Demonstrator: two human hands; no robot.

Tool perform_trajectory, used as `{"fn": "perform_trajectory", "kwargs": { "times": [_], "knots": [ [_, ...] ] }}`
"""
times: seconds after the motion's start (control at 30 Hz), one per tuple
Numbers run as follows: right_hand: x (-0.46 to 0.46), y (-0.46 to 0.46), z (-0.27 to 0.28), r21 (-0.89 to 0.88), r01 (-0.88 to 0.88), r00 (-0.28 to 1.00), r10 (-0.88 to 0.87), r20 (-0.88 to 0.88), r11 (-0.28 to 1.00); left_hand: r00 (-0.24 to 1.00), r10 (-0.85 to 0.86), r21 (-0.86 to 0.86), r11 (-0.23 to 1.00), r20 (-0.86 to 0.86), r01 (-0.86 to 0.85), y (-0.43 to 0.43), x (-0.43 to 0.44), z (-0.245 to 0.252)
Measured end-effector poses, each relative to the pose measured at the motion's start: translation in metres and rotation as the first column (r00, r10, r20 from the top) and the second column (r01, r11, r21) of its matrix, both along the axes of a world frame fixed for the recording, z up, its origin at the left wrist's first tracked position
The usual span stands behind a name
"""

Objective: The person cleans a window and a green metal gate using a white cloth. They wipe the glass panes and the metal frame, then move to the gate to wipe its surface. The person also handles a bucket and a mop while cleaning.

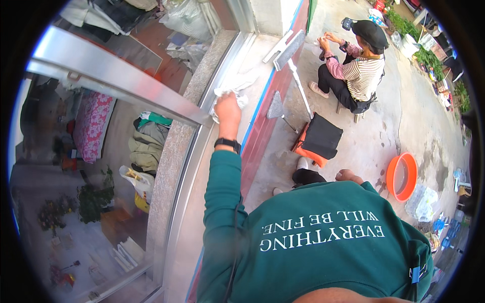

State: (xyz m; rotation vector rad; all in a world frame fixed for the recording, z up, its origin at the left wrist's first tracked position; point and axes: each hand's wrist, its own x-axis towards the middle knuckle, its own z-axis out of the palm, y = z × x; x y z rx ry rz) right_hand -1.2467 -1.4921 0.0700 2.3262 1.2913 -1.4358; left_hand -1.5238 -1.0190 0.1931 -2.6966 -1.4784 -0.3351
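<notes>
My left hand (228, 110) presses a crumpled white cloth (242, 99) onto the outer window sill (248, 79), beside the aluminium window frame (212, 96). A black band is around that wrist. Part of my right hand (348, 175) shows past the front of my green sweatshirt, low over the concrete; its fingers are mostly hidden, so I cannot tell whether it holds anything. The sliding window's metal-edged glass pane (113, 125) stands at my left, with room contents visible through it.
A window squeegee (290, 51) with a long handle leans against the red-tiled wall, near a grey triangular cleaning head (275, 106). A stool with a black cloth (322, 136) stands before me. Another person (360, 72) sits ahead. An orange basin (401, 177) and plastic bag (421, 202) lie right.
</notes>
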Motion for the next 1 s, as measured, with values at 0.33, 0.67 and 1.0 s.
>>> {"fn": "perform_trajectory", "kwargs": {
  "times": [0.33,0.67,1.0],
  "knots": [
    [-0.021,0.033,0.008,-0.036,-0.245,0.967,0.247,0.065,0.969,0.885,-0.303,0.379,0.912,0.354,0.160,-0.127,-0.157,0.128],
    [-0.070,0.101,0.007,0.107,-0.327,0.943,0.315,0.109,0.939,0.960,0.133,0.877,0.389,0.248,-0.281,-0.149,-0.298,0.238],
    [-0.083,0.113,0.009,0.257,-0.346,0.936,0.352,0.021,0.903,0.998,0.065,0.576,0.816,-0.011,-0.047,-0.181,-0.296,0.092]
  ]
}}
